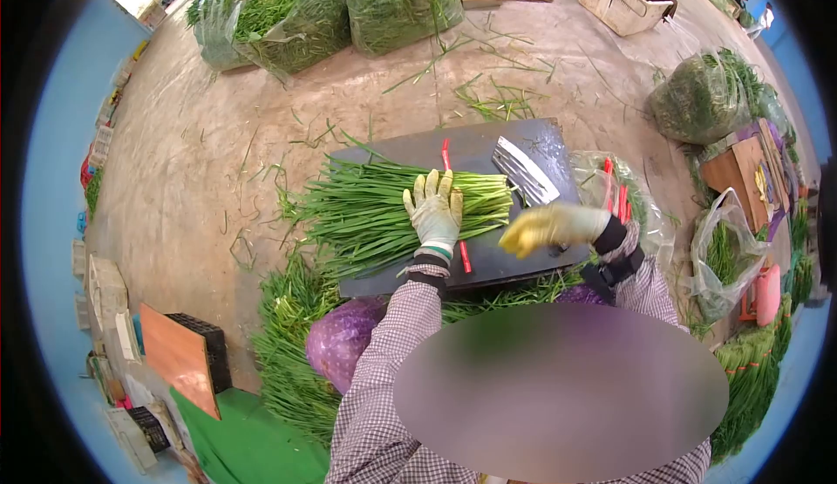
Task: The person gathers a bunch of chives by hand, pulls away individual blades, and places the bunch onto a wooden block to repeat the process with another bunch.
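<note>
Greens: the bundle (370, 209) lies flat on the dark board (551, 142), beneath the left hand (434, 214), leaf tips to the left, cut stalks to the right.
Left fingers: spread and nearly straight, laid over the stalk half of the bundle, pressing from above rather than wrapped round it.
Right fingers: bent, at the right hand (554, 227), just beside the cut ends; whether they grasp anything, I cannot tell.
Leaves: long, narrow, deep green, fanning out loosely, a few straying past the board's left edge.
Stalks: paler, yellowish green, packed closer, ends roughly level.
Red strip (466, 257): crosses beneath the bundle, showing at both sides.
Knife (526, 172): broad, pale blade, flat on the board near the stalk ends.
</note>
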Demonstrator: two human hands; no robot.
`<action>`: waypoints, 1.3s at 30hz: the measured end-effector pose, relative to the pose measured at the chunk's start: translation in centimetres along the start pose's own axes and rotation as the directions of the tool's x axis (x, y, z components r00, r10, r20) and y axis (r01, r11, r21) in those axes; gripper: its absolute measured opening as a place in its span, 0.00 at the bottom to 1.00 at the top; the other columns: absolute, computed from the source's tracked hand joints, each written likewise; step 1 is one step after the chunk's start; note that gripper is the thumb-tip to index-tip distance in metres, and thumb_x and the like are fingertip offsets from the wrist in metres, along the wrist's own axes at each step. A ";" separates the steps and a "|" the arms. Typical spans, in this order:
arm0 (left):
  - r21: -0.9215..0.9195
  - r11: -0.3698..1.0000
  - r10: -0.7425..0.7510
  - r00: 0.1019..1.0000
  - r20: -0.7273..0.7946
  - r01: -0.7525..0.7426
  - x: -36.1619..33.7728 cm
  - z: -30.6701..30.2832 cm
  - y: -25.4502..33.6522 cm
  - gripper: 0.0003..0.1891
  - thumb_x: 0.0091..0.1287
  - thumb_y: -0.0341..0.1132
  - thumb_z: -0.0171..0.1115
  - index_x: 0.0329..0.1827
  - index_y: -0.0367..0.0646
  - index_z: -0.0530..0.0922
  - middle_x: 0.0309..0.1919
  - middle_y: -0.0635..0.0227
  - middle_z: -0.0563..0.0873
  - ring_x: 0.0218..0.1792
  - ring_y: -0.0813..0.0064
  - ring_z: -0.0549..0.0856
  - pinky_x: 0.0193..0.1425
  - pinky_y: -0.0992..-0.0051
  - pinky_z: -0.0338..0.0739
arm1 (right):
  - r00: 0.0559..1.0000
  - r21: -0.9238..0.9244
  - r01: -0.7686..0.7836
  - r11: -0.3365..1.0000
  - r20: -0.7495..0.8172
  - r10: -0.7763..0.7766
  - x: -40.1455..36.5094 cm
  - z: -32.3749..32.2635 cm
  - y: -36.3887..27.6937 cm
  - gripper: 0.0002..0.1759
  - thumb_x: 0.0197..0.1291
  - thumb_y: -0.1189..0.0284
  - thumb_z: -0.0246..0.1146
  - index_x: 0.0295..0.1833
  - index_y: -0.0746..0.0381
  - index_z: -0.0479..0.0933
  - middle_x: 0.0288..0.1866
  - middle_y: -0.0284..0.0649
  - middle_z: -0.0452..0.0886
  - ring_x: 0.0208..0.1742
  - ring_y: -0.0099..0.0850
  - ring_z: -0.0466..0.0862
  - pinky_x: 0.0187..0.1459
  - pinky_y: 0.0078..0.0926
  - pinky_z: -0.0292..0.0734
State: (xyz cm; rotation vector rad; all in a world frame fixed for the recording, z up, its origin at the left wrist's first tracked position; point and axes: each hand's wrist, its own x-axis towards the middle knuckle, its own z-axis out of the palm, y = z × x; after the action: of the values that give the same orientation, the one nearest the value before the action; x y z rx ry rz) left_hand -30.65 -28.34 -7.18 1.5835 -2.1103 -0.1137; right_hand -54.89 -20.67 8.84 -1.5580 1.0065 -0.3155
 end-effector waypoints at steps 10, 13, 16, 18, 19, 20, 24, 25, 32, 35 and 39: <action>0.033 0.999 0.000 0.999 0.045 -0.002 -0.4 -0.4 -0.1 0.25 0.73 0.49 0.57 0.73 0.58 0.75 0.72 0.69 0.75 0.75 0.58 0.68 0.80 0.47 0.51 | 0.699 -0.747 -0.319 0.583 -0.601 -0.388 13.8 5.1 4.2 0.12 0.61 0.60 0.66 0.44 0.56 0.83 0.40 0.41 0.82 0.43 0.41 0.85 0.44 0.41 0.81; -0.042 0.999 0.003 1.000 0.027 -0.001 -0.1 0.2 -0.8 0.28 0.72 0.48 0.57 0.74 0.55 0.73 0.74 0.67 0.74 0.75 0.57 0.68 0.80 0.46 0.51 | 0.717 -0.724 -0.365 0.585 -0.620 -0.320 15.4 5.3 4.6 0.14 0.60 0.59 0.66 0.41 0.59 0.83 0.39 0.42 0.83 0.42 0.42 0.86 0.44 0.45 0.81; -0.099 0.995 0.005 0.999 0.042 -0.001 0.1 -0.1 -1.1 0.33 0.71 0.51 0.58 0.78 0.51 0.67 0.77 0.65 0.70 0.78 0.56 0.65 0.82 0.47 0.48 | 0.755 -0.692 -0.358 0.626 -0.610 -0.243 15.9 4.6 4.3 0.10 0.62 0.64 0.64 0.40 0.59 0.82 0.40 0.44 0.85 0.43 0.44 0.87 0.43 0.44 0.81; -0.121 0.993 -0.003 0.996 0.086 0.013 -0.2 -0.6 -1.2 0.38 0.71 0.54 0.58 0.81 0.47 0.62 0.79 0.62 0.68 0.80 0.55 0.62 0.82 0.49 0.47 | 0.621 -0.543 -0.276 0.793 -0.731 -0.285 16.3 4.1 5.2 0.07 0.63 0.67 0.64 0.40 0.60 0.82 0.40 0.45 0.85 0.42 0.43 0.87 0.43 0.40 0.81; -0.164 0.986 0.008 0.997 0.073 0.004 0.3 -1.0 -1.1 0.38 0.71 0.55 0.58 0.81 0.46 0.61 0.79 0.62 0.67 0.80 0.55 0.62 0.83 0.49 0.47 | 0.552 -0.461 -0.217 0.861 -0.785 -0.281 16.4 3.8 5.4 0.06 0.64 0.69 0.63 0.40 0.60 0.81 0.39 0.46 0.86 0.42 0.42 0.87 0.42 0.38 0.81; -0.204 0.979 0.008 0.997 0.073 0.007 0.3 -1.3 -1.2 0.39 0.72 0.55 0.58 0.81 0.46 0.61 0.79 0.61 0.67 0.80 0.55 0.62 0.83 0.50 0.47 | 0.548 -0.300 -0.035 0.953 -0.803 -0.233 16.0 2.9 6.1 0.05 0.65 0.70 0.63 0.41 0.60 0.81 0.38 0.44 0.86 0.41 0.38 0.87 0.42 0.34 0.80; -0.163 0.987 0.026 0.997 0.074 -0.014 -0.2 -0.8 -1.7 0.40 0.73 0.57 0.56 0.81 0.42 0.60 0.80 0.59 0.65 0.80 0.56 0.60 0.83 0.51 0.46 | 0.631 0.004 0.254 0.967 -0.758 -0.163 7.4 2.6 -2.3 0.05 0.70 0.71 0.63 0.42 0.61 0.81 0.37 0.34 0.84 0.39 0.23 0.82 0.43 0.24 0.78; -0.147 0.989 0.022 0.997 0.071 -0.011 -0.3 -0.7 -1.7 0.40 0.73 0.57 0.56 0.81 0.42 0.60 0.80 0.59 0.65 0.81 0.56 0.60 0.84 0.52 0.46 | 0.697 0.014 0.242 0.970 -0.698 -0.164 5.1 3.6 -3.6 0.06 0.71 0.70 0.63 0.43 0.61 0.81 0.37 0.33 0.84 0.40 0.21 0.82 0.43 0.23 0.78; -0.098 0.995 0.013 0.999 0.030 -0.010 -0.9 -0.6 -1.0 0.42 0.72 0.59 0.55 0.81 0.41 0.59 0.80 0.61 0.64 0.81 0.58 0.59 0.84 0.52 0.44 | 0.983 -0.803 -0.111 0.586 -0.001 0.184 1.8 10.9 3.5 0.18 0.70 0.53 0.62 0.51 0.54 0.85 0.45 0.43 0.89 0.41 0.42 0.88 0.44 0.39 0.83; -0.112 0.994 0.000 0.999 0.041 0.004 -0.9 -0.7 -0.8 0.43 0.72 0.59 0.56 0.82 0.40 0.58 0.80 0.61 0.64 0.81 0.58 0.59 0.84 0.52 0.44 | 0.820 -0.494 -0.225 0.840 -0.562 -0.112 6.8 7.2 3.7 0.09 0.67 0.62 0.63 0.42 0.53 0.84 0.43 0.42 0.86 0.49 0.44 0.85 0.46 0.44 0.80; -0.140 0.990 -0.007 0.999 0.052 0.014 -0.7 -0.6 -1.2 0.45 0.69 0.57 0.60 0.83 0.42 0.56 0.80 0.60 0.64 0.81 0.58 0.59 0.84 0.52 0.44 | 0.760 -0.792 -0.162 0.589 -0.481 -0.437 14.1 4.1 2.6 0.07 0.62 0.70 0.63 0.45 0.50 0.84 0.44 0.41 0.82 0.45 0.43 0.86 0.44 0.42 0.81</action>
State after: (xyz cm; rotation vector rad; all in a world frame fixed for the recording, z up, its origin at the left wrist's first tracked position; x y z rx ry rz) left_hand -29.18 -27.93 -7.32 1.5240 -2.0831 -0.3033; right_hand -44.84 -28.13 0.77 -2.4799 1.7234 -0.5949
